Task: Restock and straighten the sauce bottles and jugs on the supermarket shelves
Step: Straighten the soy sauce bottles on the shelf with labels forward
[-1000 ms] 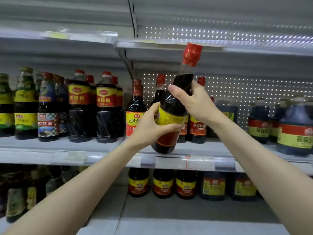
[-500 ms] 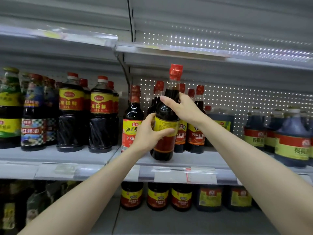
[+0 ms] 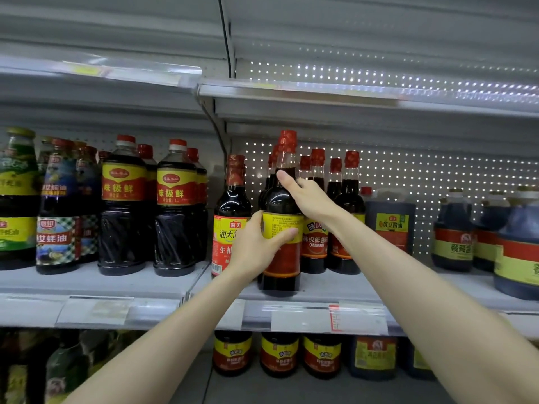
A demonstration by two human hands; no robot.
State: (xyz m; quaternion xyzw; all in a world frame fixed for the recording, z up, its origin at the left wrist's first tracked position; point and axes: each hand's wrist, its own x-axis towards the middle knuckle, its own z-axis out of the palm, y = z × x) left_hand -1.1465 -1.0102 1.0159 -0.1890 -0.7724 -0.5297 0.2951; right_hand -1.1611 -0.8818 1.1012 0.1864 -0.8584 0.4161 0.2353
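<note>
A dark sauce bottle (image 3: 281, 259) with a red cap and a yellow-and-red label stands upright at the front of the middle shelf (image 3: 323, 290). My left hand (image 3: 258, 243) wraps around its label from the left. My right hand (image 3: 309, 196) holds its shoulder and neck from the right. More red-capped bottles of the same kind (image 3: 345, 211) stand right behind it. Just to its left stands a bottle with a red and yellow label (image 3: 230, 217).
Large dark bottles (image 3: 122, 208) fill the shelf's left half. A square jug (image 3: 390, 220) and round blue-tinted jugs (image 3: 516, 243) stand to the right. The lower shelf holds a row of short bottles (image 3: 278, 355). Price-tag strips (image 3: 326, 317) line the shelf front.
The bottle came down from a tilted, raised position and now stands upright on the shelf front. Both hands moved with it and still hold it.
</note>
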